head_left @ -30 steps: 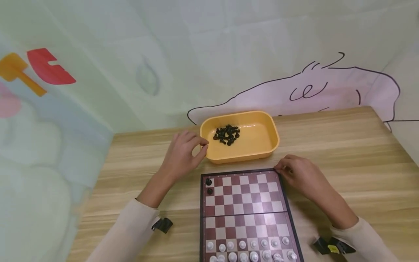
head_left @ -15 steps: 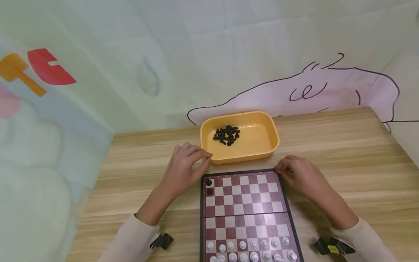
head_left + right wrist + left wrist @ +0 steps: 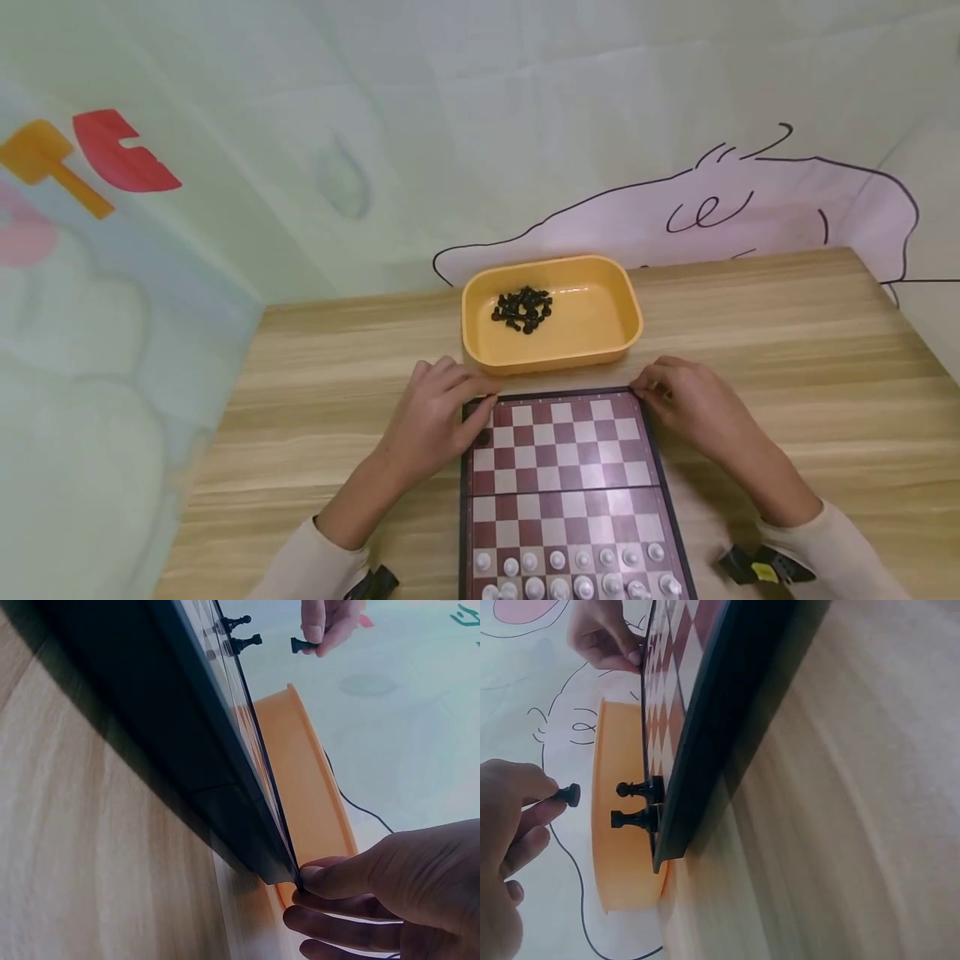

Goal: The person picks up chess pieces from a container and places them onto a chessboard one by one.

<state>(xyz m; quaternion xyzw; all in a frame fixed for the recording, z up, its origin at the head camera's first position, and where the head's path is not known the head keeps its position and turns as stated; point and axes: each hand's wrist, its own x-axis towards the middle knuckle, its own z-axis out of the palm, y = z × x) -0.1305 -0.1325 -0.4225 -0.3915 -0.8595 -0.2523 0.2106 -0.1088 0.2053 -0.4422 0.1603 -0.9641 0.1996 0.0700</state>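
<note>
My left hand [image 3: 435,417] pinches a black chess piece [image 3: 571,795] between thumb and fingers, its base showing. The piece is up above the chessboard [image 3: 551,506], over the far left corner; in the head view the fingers hide it. Two black chess pieces stand on that corner: one with a round head [image 3: 636,789], the other with a flat top [image 3: 636,819]. My right hand [image 3: 690,404] grips the board's far right corner, thumb on the edge [image 3: 322,879] and fingers below. Rows of white chess pieces [image 3: 557,560] stand at the near end.
Behind the board stands a yellow tray [image 3: 600,358], with a heap of black chess pieces [image 3: 522,310] in its left part. A wood-grain table [image 3: 337,350] carries everything. The printed wall sheet [image 3: 420,150] rises just behind it.
My left hand has come from the tray's left front rim toward me and slightly right, over the board's far left corner. My right hand has stayed at the board's corner.
</note>
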